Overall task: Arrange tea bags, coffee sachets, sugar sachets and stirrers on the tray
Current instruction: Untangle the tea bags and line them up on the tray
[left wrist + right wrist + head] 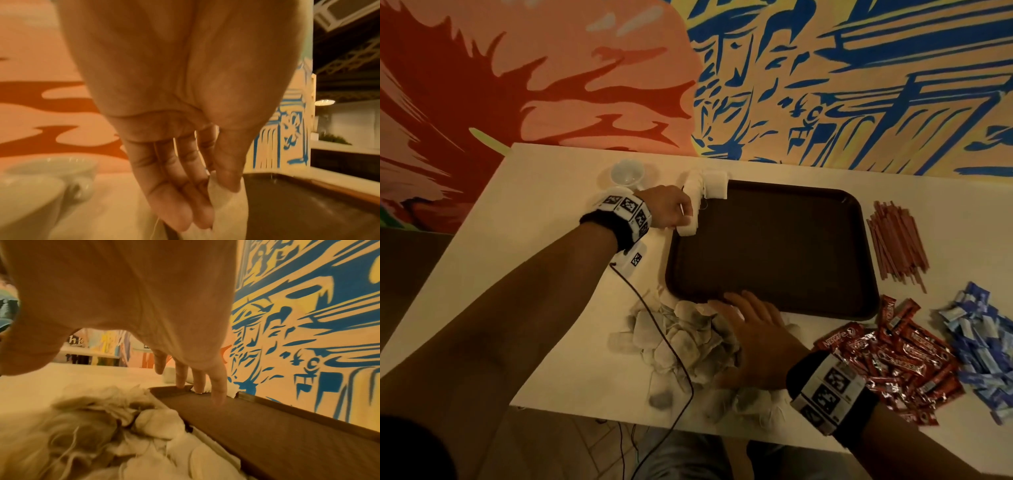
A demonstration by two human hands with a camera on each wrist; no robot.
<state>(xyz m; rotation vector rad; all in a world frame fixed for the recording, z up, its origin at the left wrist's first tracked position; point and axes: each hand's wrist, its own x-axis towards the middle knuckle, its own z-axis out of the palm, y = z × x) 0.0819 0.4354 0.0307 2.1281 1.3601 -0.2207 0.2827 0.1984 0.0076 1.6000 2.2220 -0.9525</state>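
Brown plastic tray point(774, 246) lies on the white table point(558, 274), its floor almost bare; we judge the arrangement barely begun. At its far left corner we see a few white tea bags point(714, 185) set along the rim. Our left hand point(666, 207) pinches one more white tea bag point(228, 209) between thumb and fingertips, just over the tray's left edge. Our right hand point(751, 337) lies spread, grip empty, over the loose heap of tea bags point(681, 342) beside the near rim. Still off the tray, to the right: the reddish-brown stirrers point(895, 248), red coffee sachets point(893, 356) and blue sugar sachets point(977, 342). Two white cups point(626, 174) stand beyond the left hand.
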